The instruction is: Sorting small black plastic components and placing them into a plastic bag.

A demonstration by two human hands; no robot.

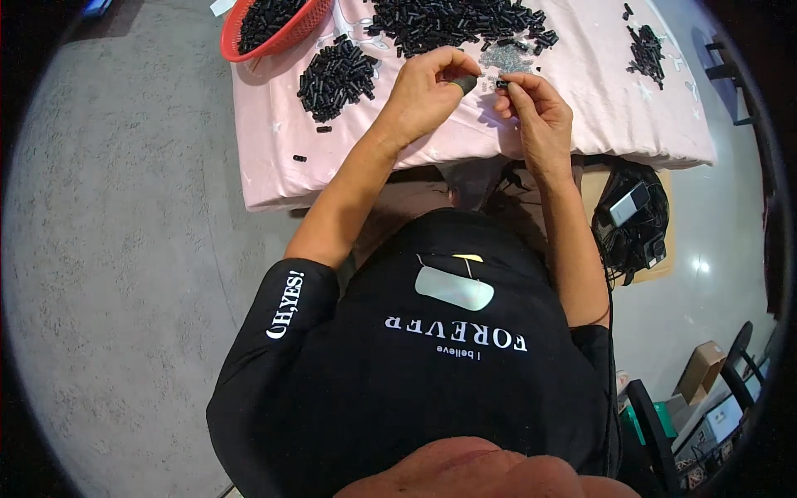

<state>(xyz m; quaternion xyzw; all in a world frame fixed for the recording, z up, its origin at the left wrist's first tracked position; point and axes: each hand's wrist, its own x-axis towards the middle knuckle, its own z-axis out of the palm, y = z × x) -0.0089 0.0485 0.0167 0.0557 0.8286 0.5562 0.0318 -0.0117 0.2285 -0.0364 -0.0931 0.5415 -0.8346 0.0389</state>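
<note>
Over the near part of the table, my left hand (422, 98) is closed in a pinch, with a black cover (466, 84) on its thumb tip. Whatever sits between its fingertips is too small to make out. Just to the right, my right hand (545, 116) grips a small black cylindrical part (501, 84) between thumb and fingers. The two sets of fingertips face each other, a short gap apart. Beyond them lies a pile of tiny clear pieces (508, 58), and behind that a wide heap of black cylindrical parts (440, 23).
A pink patterned cloth (614, 124) covers the table. Left of my hands is another pile of black parts (336, 79), with a red basket (282, 43) of them behind. A smaller black pile (647, 56) lies far right. A black bag (635, 207) sits below the right edge.
</note>
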